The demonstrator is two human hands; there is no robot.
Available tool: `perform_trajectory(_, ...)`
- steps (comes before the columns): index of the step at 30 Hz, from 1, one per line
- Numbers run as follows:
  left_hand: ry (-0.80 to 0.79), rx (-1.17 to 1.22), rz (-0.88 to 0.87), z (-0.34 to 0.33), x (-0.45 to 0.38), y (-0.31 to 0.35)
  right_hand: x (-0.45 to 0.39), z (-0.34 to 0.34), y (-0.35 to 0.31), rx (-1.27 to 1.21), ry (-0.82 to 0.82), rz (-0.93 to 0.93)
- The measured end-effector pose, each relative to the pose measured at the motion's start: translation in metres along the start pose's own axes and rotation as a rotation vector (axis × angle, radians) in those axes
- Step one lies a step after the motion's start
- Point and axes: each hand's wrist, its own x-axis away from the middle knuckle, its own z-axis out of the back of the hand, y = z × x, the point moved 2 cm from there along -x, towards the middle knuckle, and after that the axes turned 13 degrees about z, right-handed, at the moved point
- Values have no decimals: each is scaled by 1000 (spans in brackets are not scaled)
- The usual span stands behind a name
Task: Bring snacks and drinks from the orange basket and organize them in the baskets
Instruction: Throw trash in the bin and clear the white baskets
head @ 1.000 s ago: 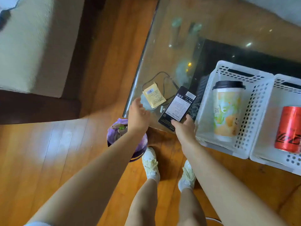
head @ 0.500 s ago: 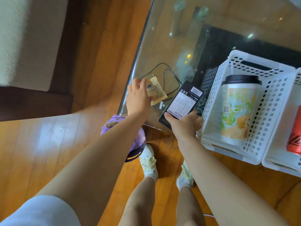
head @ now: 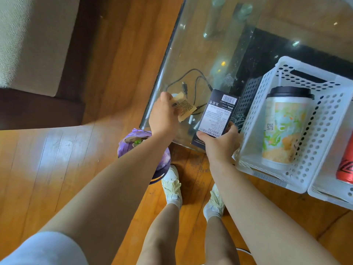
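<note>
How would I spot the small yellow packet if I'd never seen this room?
Find the glass table, then its near corner, where two hands meet. The left hand pinches the yellow packet. It is thin, crinkle-edged and pale yellow, unlike the dark box in the right hand.

On the dark box (head: 217,113) in my right hand (head: 219,144) I see a barcode at its top corner and a white panel of fine print, too small for me to read. The yellow packet (head: 184,109) in my left hand (head: 163,116) carries small print, also illegible. The cup (head: 282,127) shows a QR code. The red can (head: 346,165) bears black lettering, cut off.
</note>
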Motion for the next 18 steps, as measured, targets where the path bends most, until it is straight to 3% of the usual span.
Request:
perform_trajectory(5,-212,504,281,9,35,-37,11,8,3,-87,-35,64)
perform_trajectory(10,-175,791,513,19,72,-112,35,11,1,-72,-250,199)
perform_trajectory(15,-77,821,759,21,96,-186,68,0,14,-32,-606,272)
perform_trajectory(18,-78,758,868,13,96,-217,84,-16,33,69,-709,239)
